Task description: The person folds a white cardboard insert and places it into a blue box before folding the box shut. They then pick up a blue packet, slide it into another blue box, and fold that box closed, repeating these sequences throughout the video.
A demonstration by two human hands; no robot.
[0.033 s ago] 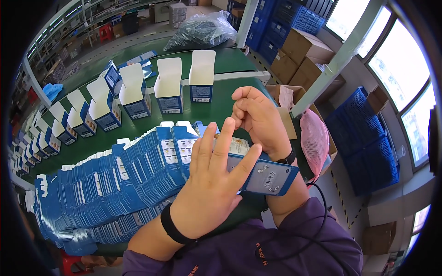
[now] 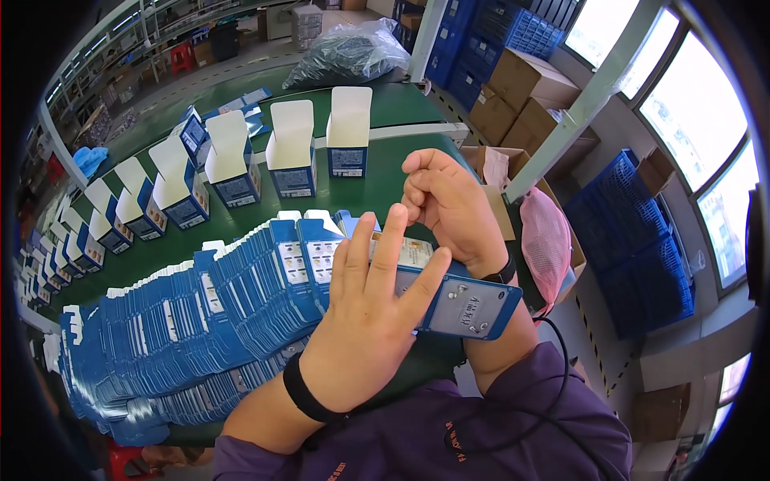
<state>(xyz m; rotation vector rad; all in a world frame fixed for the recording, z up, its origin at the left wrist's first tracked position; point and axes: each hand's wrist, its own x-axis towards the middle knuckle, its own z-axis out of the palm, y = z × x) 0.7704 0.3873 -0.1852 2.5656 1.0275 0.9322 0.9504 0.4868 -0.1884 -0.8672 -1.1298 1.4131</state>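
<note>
Three blue and white open boxes stand clearly in front on the green table, flaps up, and the row curves away to the left with at least six more, growing too small to count at the rim. A long fanned stack of flat blue cartons lies along the near edge; the pieces overlap too closely to count. One flat carton is in hand, lying across the right end of the stack, its blue end panel sticking out to the right over the right forearm. The left hand rests palm down on it, fingers straight and slightly spread, four of them lying flat on the carton, pressing rather than gripping. The right hand is just beyond, curled with its fingers drawn together; its fingertips are near the carton's far edge, but whether they pinch a flap cannot be told. Each wrist wears one black band. One grey plastic bag sits at the far end of the table, one pink bag hangs to the right, and brown cardboard boxes and blue crates are stacked beyond.
</note>
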